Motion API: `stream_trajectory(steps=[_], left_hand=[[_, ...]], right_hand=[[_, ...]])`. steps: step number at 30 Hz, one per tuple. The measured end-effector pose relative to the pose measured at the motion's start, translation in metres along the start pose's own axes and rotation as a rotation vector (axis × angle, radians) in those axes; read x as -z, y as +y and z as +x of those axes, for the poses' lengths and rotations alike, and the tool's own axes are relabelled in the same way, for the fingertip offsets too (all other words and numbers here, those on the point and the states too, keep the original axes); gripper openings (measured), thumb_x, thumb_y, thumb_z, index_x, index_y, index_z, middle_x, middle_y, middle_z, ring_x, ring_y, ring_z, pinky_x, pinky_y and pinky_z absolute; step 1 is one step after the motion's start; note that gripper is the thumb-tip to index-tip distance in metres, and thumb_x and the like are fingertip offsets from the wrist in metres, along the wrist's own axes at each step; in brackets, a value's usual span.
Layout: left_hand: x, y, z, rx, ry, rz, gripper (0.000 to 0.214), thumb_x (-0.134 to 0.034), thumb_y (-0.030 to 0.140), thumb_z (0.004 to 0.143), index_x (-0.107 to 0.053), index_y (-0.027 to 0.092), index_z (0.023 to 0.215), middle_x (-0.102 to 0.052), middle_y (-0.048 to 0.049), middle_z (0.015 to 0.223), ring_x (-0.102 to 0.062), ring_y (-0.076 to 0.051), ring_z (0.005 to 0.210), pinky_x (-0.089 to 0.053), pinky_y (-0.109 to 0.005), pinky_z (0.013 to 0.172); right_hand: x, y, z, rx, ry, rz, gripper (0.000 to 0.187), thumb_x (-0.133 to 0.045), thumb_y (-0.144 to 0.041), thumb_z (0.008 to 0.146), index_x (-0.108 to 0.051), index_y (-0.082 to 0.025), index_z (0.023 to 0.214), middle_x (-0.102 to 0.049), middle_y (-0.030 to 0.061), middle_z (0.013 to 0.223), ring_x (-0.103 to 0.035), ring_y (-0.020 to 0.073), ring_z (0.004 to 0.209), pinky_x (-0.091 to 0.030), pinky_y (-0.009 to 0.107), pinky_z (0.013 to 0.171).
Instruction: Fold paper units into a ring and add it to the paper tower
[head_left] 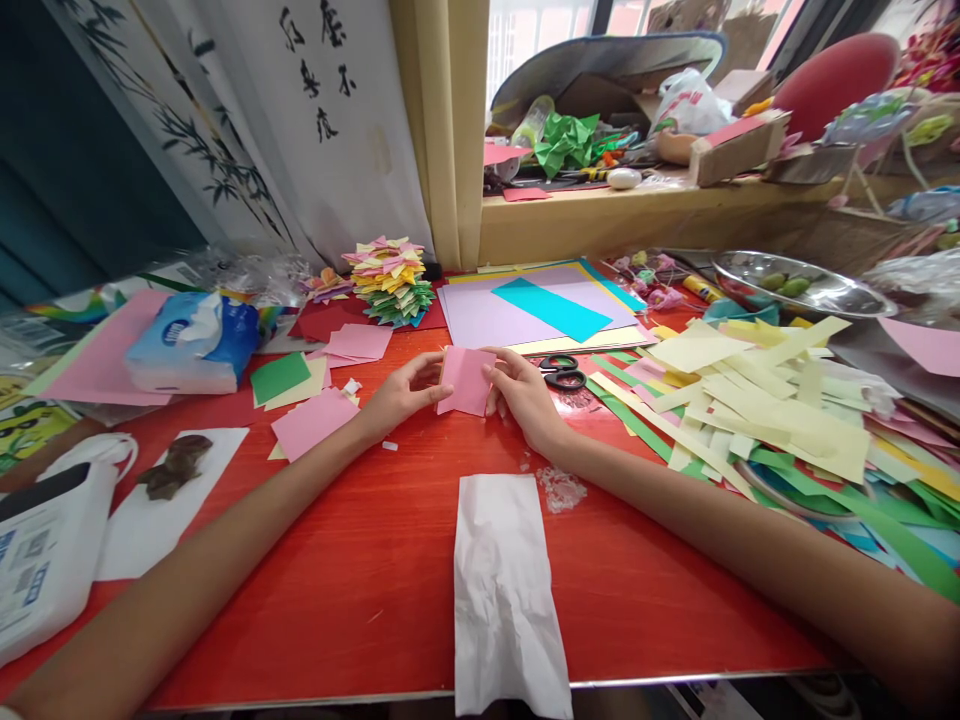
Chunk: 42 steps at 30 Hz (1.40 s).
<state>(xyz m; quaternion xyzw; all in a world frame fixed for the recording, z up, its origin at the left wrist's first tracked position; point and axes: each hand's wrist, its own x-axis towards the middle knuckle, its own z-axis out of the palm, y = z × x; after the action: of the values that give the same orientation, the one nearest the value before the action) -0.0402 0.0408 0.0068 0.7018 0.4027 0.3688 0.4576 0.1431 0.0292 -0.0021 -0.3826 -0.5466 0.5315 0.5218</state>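
Between my two hands is a small pink sheet of paper (466, 380), held up just above the red table (337, 590). My left hand (409, 398) grips its left edge, thumb in front and fingers behind. On the right edge, my right hand (525, 400) holds it the same way. Black-handled scissors (562, 372) lie right beside my right hand. Left of my left hand are more pink paper pieces (311, 420) and a green piece (280, 378). A crumpled white paper strip (506, 590) hangs over the table's front edge.
A stack of folded coloured paper (390, 280) stands at the back, beside large sheets with a blue strip (555, 308). Many paper offcuts (772, 400) cover the right side. A tissue pack (193, 342) and a white wipes pack (49, 550) sit left.
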Motion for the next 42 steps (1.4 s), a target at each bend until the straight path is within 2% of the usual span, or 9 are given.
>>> stream_trajectory(steps=[10, 15, 17, 24, 26, 29, 32, 36, 42], left_hand=[[0.0009, 0.0016, -0.0001, 0.032, 0.023, -0.091, 0.049, -0.066, 0.041, 0.070, -0.054, 0.019, 0.113, -0.059, -0.0081, 0.118, -0.052, -0.024, 0.113, -0.043, -0.035, 0.093], [0.0024, 0.0009, 0.0002, 0.024, -0.026, -0.100, 0.045, -0.064, 0.040, 0.072, -0.056, 0.019, 0.112, -0.061, -0.0080, 0.111, -0.058, -0.021, 0.100, -0.048, -0.032, 0.082], [0.0022, 0.0003, 0.0002, 0.011, -0.048, -0.068, 0.044, -0.064, 0.038, 0.073, -0.055, 0.020, 0.112, -0.061, -0.0069, 0.110, -0.057, -0.020, 0.099, -0.047, -0.031, 0.083], [-0.0025, 0.0022, -0.0045, -0.015, -0.106, 0.114, 0.067, -0.069, 0.035, 0.068, -0.041, 0.024, 0.128, -0.054, -0.0070, 0.121, -0.054, -0.020, 0.102, -0.046, -0.033, 0.086], [-0.0025, 0.0031, -0.0052, -0.012, -0.096, 0.129, 0.063, -0.066, 0.037, 0.071, -0.042, 0.024, 0.128, -0.053, -0.0069, 0.122, -0.055, -0.020, 0.102, -0.045, -0.034, 0.088], [-0.0009, 0.0042, -0.0047, -0.039, -0.012, 0.076, 0.050, -0.058, 0.039, 0.077, -0.048, 0.021, 0.122, -0.056, -0.0073, 0.119, -0.053, -0.021, 0.105, -0.044, -0.033, 0.089], [0.0006, 0.0048, -0.0035, -0.052, 0.085, 0.016, 0.044, -0.056, 0.041, 0.078, -0.054, 0.019, 0.116, -0.057, -0.0082, 0.118, -0.055, -0.021, 0.101, -0.049, -0.031, 0.081], [0.0007, 0.0040, -0.0028, -0.055, 0.070, -0.029, 0.049, -0.064, 0.039, 0.072, -0.054, 0.020, 0.115, -0.055, -0.0078, 0.121, -0.059, -0.017, 0.089, -0.050, -0.029, 0.077], [0.0020, -0.0012, -0.0019, -0.045, 0.121, -0.110, 0.041, -0.065, 0.038, 0.072, -0.061, 0.018, 0.108, -0.062, -0.0070, 0.110, -0.059, -0.019, 0.092, -0.051, -0.030, 0.078]], right_hand=[[0.0015, 0.0003, 0.0010, -0.031, 0.007, -0.003, 0.020, -0.043, -0.026, 0.084, -0.052, -0.018, 0.101, -0.046, -0.0069, 0.042, -0.045, 0.0083, 0.036, -0.031, 0.018, 0.038], [0.0014, -0.0003, 0.0011, -0.045, 0.004, -0.001, 0.022, -0.042, -0.027, 0.085, -0.051, -0.019, 0.103, -0.046, -0.0069, 0.041, -0.043, 0.0082, 0.036, -0.031, 0.018, 0.038], [0.0012, -0.0006, 0.0009, -0.046, 0.002, 0.000, 0.022, -0.042, -0.026, 0.085, -0.051, -0.018, 0.104, -0.045, -0.0071, 0.042, -0.043, 0.0079, 0.036, -0.031, 0.018, 0.038], [0.0007, 0.0026, -0.0012, 0.030, -0.011, -0.104, 0.032, -0.052, -0.032, 0.080, -0.048, -0.024, 0.110, -0.052, -0.0058, 0.067, -0.043, 0.0045, 0.040, -0.032, 0.018, 0.039], [0.0010, 0.0030, -0.0015, 0.041, -0.001, -0.132, 0.029, -0.051, -0.032, 0.080, -0.051, -0.022, 0.107, -0.052, -0.0057, 0.067, -0.041, 0.0036, 0.039, -0.033, 0.018, 0.039], [0.0016, 0.0019, -0.0012, 0.020, -0.002, -0.117, 0.026, -0.047, -0.031, 0.082, -0.055, -0.018, 0.102, -0.047, -0.0067, 0.053, -0.039, 0.0047, 0.037, -0.032, 0.018, 0.039], [0.0018, 0.0005, 0.0001, -0.051, 0.013, -0.006, 0.035, -0.041, -0.028, 0.084, -0.050, -0.015, 0.116, -0.047, -0.0067, 0.045, -0.044, 0.0074, 0.038, -0.034, 0.018, 0.040], [0.0016, -0.0007, 0.0019, -0.087, 0.046, 0.106, 0.045, -0.039, -0.023, 0.084, -0.041, -0.014, 0.127, -0.053, -0.0051, 0.047, -0.052, 0.0087, 0.043, -0.040, 0.018, 0.044], [0.0001, -0.0035, 0.0011, -0.115, 0.001, 0.087, 0.042, -0.041, -0.019, 0.082, -0.046, -0.013, 0.124, -0.052, -0.0052, 0.045, -0.051, 0.0080, 0.040, -0.040, 0.017, 0.041]])
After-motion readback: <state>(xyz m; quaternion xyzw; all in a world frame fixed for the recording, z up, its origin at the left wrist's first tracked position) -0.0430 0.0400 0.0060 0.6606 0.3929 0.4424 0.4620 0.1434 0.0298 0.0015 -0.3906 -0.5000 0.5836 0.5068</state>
